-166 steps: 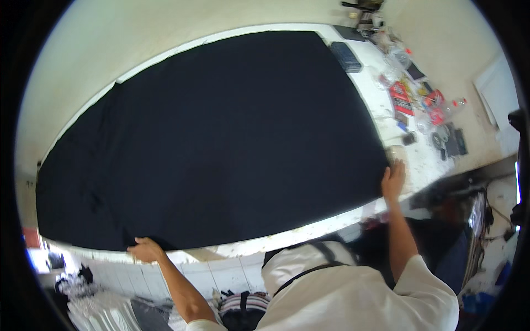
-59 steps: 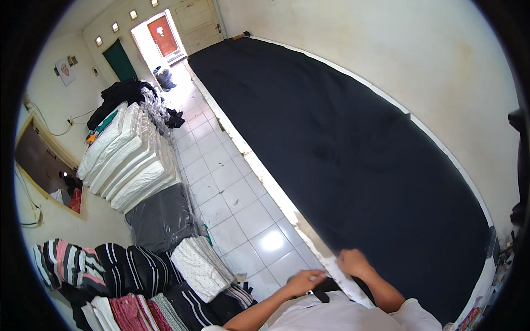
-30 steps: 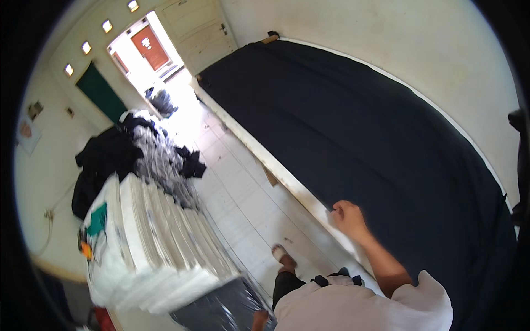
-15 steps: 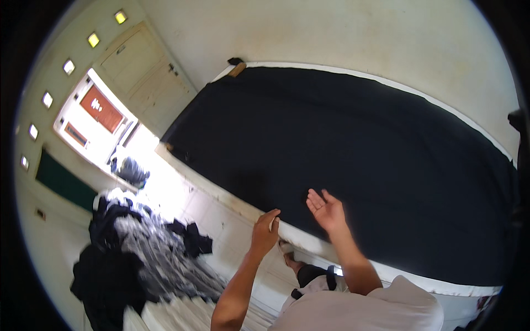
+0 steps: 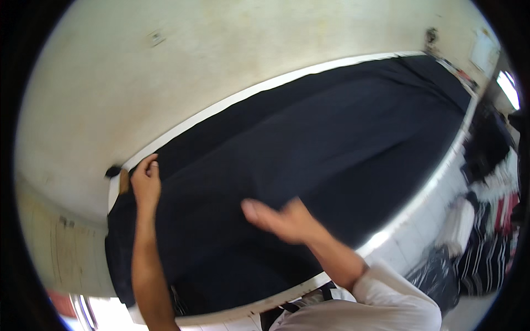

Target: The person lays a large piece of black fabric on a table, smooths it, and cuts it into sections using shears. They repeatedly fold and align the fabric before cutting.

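Observation:
A large black cloth (image 5: 309, 149) lies spread over a long white-edged table. My left hand (image 5: 146, 179) is over the cloth's far left corner, beside a small brown wooden block (image 5: 124, 181). Its fingers curve loosely, thumb a little apart, and no fold of cloth shows between them. Above the near middle of the cloth is my right hand (image 5: 281, 220), blurred by motion. Its fingers stretch to the left, the thumb stands apart, and it holds nothing.
The table's white edge (image 5: 248, 91) runs along a pale wall. A small black object (image 5: 113, 171) sits by the block. On the right, a clear plastic bag (image 5: 436, 278), a pale roll (image 5: 459, 223) and piled striped fabric (image 5: 483, 259) crowd the tiled floor.
The view has swung toward the right, bringing the table's far right end into sight. My left hand has gone from the near edge to the far left corner by the block; my right hand stays outstretched.

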Tool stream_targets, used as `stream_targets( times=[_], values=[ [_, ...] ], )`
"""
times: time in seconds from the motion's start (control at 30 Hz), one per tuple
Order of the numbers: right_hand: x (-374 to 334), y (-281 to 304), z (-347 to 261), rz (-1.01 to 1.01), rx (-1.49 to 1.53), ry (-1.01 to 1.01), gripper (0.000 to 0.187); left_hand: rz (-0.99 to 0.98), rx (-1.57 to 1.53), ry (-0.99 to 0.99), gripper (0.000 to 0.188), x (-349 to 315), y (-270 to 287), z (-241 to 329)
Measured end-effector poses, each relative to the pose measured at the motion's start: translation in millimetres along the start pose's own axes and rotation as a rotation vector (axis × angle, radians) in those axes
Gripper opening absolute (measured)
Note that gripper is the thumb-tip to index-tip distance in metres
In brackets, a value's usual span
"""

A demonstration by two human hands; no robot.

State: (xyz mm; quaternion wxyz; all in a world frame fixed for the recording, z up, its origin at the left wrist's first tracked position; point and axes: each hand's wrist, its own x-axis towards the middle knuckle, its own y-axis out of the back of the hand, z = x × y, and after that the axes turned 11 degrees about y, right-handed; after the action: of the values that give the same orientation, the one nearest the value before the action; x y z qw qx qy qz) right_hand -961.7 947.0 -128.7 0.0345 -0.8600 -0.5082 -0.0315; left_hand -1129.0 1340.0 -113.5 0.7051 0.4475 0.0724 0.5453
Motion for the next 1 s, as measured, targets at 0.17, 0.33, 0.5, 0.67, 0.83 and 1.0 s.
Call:
stream_targets(
  times=[0.17, 0.33, 0.5, 0.67, 0.83, 1.0],
  values=[
    [-209, -93, 105, 0.644, 0.131, -0.523, 0.069, -0.213, 0.171, -0.209, 0.037, 179, -84, -150],
    [-249, -170, 170, 1.338, 0.275, -0.431, 0.057, -0.453, 0.463, 0.001, 0.065, 194, -145, -270],
    [-230, -165, 196, 1.644, 0.834, 0.026, 0.034, -0.742, 0.507, 0.028, 0.076, 118, -126, -259],
    [-200, -120, 152, 1.499, 0.676, 0.315, 0.034, -1.049, 0.297, 0.186, 0.059, 177, -74, -210],
    [-75, -38, -1, 1.435, -0.029, 0.410, 0.039, -0.604, -0.380, 0.052, 0.050, 340, -47, -119],
    [-49, -71, -167, 1.446, -0.211, 0.850, 0.030, 0.270, -0.193, -0.213, 0.077, 537, 6, -132]
  ],
)
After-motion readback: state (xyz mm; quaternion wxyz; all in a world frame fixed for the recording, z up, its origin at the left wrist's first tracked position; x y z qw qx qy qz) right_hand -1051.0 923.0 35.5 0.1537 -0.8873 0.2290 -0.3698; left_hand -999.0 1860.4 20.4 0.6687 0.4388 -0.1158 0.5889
